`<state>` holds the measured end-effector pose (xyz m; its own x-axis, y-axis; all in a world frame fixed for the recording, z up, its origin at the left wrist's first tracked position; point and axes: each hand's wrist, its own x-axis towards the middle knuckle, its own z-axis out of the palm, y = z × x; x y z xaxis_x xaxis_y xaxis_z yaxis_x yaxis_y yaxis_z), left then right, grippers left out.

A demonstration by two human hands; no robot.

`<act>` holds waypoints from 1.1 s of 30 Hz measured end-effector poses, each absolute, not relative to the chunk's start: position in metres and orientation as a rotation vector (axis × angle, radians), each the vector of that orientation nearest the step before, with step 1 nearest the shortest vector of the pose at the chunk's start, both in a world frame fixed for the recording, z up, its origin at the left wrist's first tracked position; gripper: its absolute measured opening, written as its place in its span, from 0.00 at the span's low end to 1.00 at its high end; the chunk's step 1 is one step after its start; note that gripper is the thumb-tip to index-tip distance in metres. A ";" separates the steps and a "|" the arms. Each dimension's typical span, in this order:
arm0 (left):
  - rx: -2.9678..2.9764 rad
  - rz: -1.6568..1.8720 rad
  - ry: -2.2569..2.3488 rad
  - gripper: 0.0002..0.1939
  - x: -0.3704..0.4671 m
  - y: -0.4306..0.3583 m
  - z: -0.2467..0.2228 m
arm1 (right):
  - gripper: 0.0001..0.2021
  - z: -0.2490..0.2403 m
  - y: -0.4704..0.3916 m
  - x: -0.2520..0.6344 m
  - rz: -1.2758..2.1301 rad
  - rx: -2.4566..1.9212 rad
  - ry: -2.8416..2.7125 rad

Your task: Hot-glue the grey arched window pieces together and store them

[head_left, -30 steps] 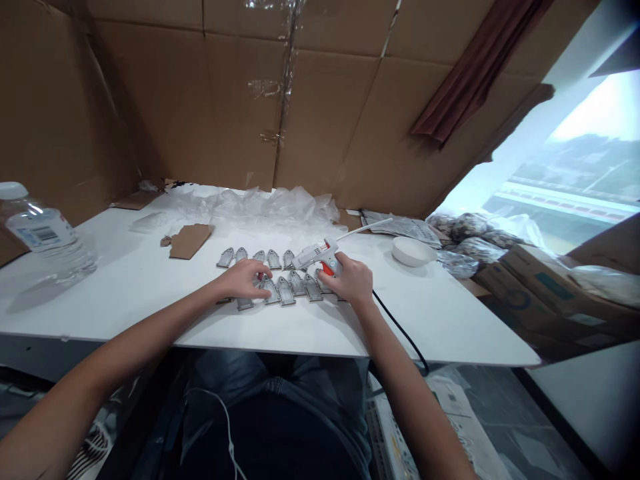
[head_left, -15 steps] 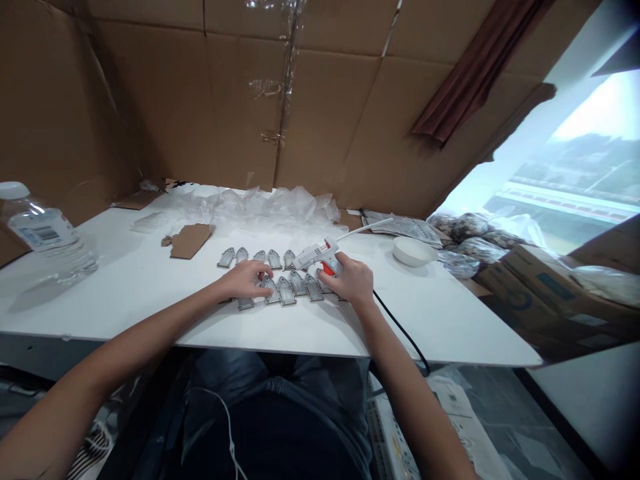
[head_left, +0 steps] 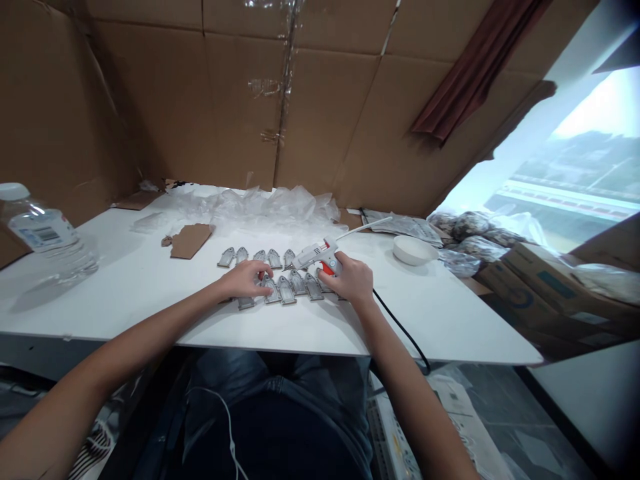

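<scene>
My right hand (head_left: 351, 277) is wrapped round a white and red hot glue gun (head_left: 314, 255), a glue stick (head_left: 365, 228) jutting from its back. The gun's nozzle points left and down, over small grey, boat-shaped pieces (head_left: 287, 291) that lie in two rough rows on the white table. At the left end of the nearer row is my left hand (head_left: 245, 279), its thumb and fingers apart. The thumb tip is at one piece (head_left: 271, 289); whether it presses on it I cannot tell. My left hand and the gun hide some pieces partly.
Crumpled clear plastic (head_left: 275, 208) lies along the back of the table (head_left: 135, 287). A torn cardboard piece (head_left: 191, 241) and a water bottle (head_left: 47, 230) are to the left. On the right are a white bowl (head_left: 414, 250) and the gun's black cord (head_left: 400, 327). Cardboard walls (head_left: 200, 120) stand behind.
</scene>
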<state>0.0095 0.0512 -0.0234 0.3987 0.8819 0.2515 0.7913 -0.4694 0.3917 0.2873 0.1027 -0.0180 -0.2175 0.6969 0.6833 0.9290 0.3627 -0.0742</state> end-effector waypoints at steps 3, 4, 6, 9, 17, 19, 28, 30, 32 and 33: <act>2.429 0.638 1.490 0.22 0.010 0.052 -0.024 | 0.19 -0.017 0.102 0.287 -0.468 -1.416 -1.999; 2.423 0.642 1.491 0.22 0.010 0.052 -0.025 | 0.19 -0.017 0.102 0.287 -0.469 -1.418 -2.000; 2.409 0.651 1.492 0.22 0.010 0.052 -0.025 | 0.18 -0.017 0.101 0.287 -0.475 -1.416 -1.999; 2.396 0.657 1.478 0.19 0.009 0.052 -0.024 | 0.19 -0.017 0.101 0.287 -0.479 -1.410 -1.995; 2.395 0.648 1.476 0.18 0.008 0.052 -0.023 | 0.21 -0.018 0.103 0.288 -0.468 -1.404 -1.998; 2.390 0.658 1.482 0.18 0.008 0.052 -0.023 | 0.21 -0.018 0.103 0.287 -0.471 -1.408 -2.000; 2.368 0.675 1.528 0.20 0.011 0.051 -0.025 | 0.19 -0.019 0.103 0.287 -0.485 -1.358 -2.002; 2.362 0.679 1.542 0.21 0.012 0.051 -0.025 | 0.19 -0.019 0.103 0.287 -0.483 -1.358 -2.006; 2.357 0.678 1.546 0.21 0.012 0.050 -0.025 | 0.19 -0.020 0.103 0.287 -0.481 -1.364 -2.009; 2.352 0.678 1.544 0.21 0.012 0.051 -0.025 | 0.19 -0.020 0.104 0.287 -0.481 -1.368 -2.011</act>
<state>0.0119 0.0506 -0.0246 0.3313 0.9114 0.2442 0.7965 -0.4089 0.4454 0.2866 0.1035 -0.0197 -0.2438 0.6810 0.6905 0.9199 0.3879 -0.0578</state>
